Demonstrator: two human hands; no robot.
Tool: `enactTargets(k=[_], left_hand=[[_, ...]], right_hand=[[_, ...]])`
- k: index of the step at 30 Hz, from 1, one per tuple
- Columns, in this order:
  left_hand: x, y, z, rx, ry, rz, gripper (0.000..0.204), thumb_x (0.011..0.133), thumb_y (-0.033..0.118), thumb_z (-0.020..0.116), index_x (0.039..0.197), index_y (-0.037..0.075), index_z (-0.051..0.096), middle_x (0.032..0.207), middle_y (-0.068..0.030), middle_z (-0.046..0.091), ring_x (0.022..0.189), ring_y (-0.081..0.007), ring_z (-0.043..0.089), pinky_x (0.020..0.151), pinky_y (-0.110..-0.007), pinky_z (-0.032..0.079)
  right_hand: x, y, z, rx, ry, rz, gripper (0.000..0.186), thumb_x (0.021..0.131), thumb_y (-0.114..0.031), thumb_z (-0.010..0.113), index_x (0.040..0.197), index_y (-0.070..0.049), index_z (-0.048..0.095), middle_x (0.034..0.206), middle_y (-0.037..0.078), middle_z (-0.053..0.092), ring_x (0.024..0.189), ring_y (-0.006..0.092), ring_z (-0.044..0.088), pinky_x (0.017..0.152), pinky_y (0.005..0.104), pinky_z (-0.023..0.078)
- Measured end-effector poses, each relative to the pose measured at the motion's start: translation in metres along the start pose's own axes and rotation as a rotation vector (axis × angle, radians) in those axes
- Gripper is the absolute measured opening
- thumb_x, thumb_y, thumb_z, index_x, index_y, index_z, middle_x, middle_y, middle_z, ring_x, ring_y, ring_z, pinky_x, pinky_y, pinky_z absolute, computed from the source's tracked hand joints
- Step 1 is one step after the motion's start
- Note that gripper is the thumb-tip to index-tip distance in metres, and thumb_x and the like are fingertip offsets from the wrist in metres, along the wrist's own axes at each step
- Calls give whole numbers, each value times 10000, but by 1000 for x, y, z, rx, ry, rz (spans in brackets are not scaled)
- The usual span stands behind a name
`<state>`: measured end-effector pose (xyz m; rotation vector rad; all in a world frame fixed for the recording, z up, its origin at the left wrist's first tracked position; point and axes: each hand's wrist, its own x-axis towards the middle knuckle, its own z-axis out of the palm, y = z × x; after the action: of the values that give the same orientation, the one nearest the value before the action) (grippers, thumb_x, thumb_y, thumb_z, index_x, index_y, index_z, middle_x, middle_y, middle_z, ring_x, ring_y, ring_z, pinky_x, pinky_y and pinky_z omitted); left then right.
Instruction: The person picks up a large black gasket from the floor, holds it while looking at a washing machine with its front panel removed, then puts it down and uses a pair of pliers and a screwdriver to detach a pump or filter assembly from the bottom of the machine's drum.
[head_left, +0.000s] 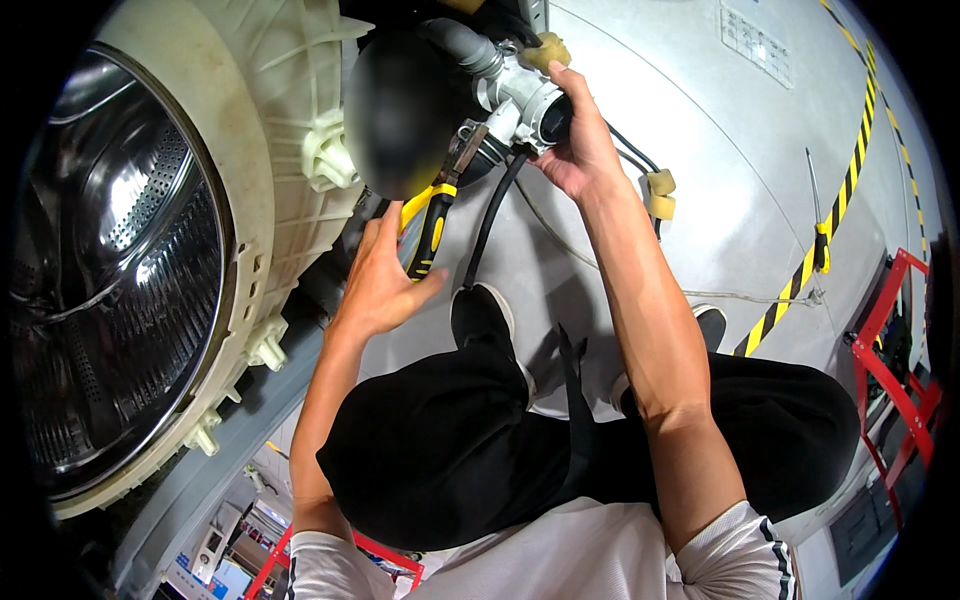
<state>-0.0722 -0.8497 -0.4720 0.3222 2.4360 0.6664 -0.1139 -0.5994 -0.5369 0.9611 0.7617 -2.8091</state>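
My right hand [585, 150] grips a pale grey pump housing [525, 100] with a black round end, its thumb along the far side. A grey corrugated hose [465, 48] joins the housing at its far left. Pliers [432, 232] with yellow and black handles slant up to a hose clamp [468, 132] beside the pump. My left hand [385, 280] is round the pliers' handles, fingers on the yellow one and thumb near the black one's end. A black hose [490, 220] hangs below the pump. A blurred dark shape [405, 110] hides what lies left of the clamp.
A cream washing machine tub [255, 130] with a steel drum [120, 250] stands at left. On the floor at right lie a screwdriver [822, 240], a thin cable [745, 297] and striped tape [800, 280]. Red metal frames [890, 370] stand beyond. Foam pieces [660, 195] hang on a cable.
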Motion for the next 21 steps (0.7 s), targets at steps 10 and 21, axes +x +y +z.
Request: enactTargets(k=[10,21], left_hand=[[0,-2,2,54,5,-15,992,692,262,769,1491,32,228,1151,-204,491,1079,-350,518,940,-397,441],[3,2,3,30,23,-41,921,640,140,729,1455,92,304,1107,-186,511,1028,-339,538,906,-394,455]], right_hand=[[-2,-2,1,19,-22,9,444,837,-397,682,1104,-62,566,914,63,663,722,184,649,596,355,510],[1,-1,-8,-61,-82,6,600,841,-480,653,1221,-38,511,1083,128,641,924,228,664,781,406,570]])
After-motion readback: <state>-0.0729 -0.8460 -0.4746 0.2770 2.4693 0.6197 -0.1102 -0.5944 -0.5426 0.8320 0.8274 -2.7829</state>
